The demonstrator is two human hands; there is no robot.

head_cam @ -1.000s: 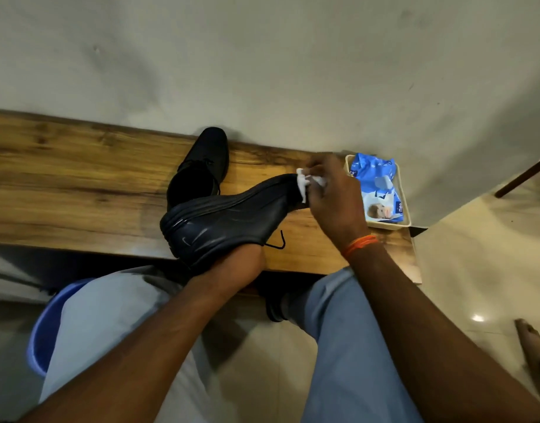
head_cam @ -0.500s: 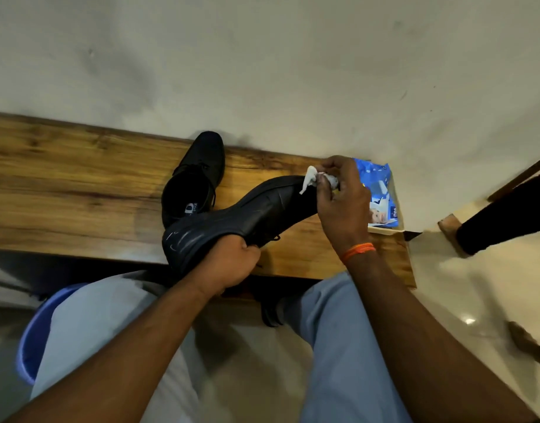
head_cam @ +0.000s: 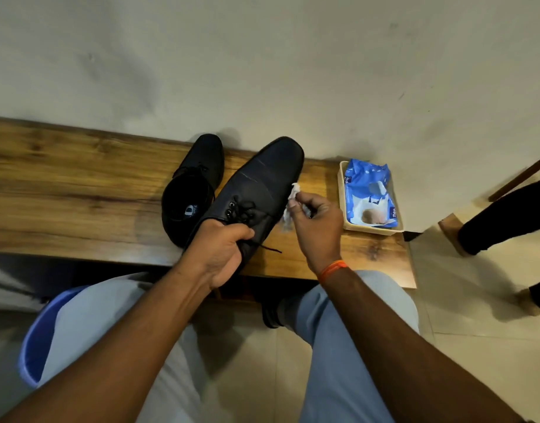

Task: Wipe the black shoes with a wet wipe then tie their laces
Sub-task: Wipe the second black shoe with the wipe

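My left hand grips the black shoe by its heel above the bench's near edge, long axis running away from me, toe toward the wall. My right hand pinches the wet wipe against its right side.

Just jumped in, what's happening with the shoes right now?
A person is cleaning black shoes at a wooden bench. The left hand grips one shoe by its heel end, toe towards the wall, laces untied. The right hand pinches a wet wipe at its side. The second shoe rests on the bench.
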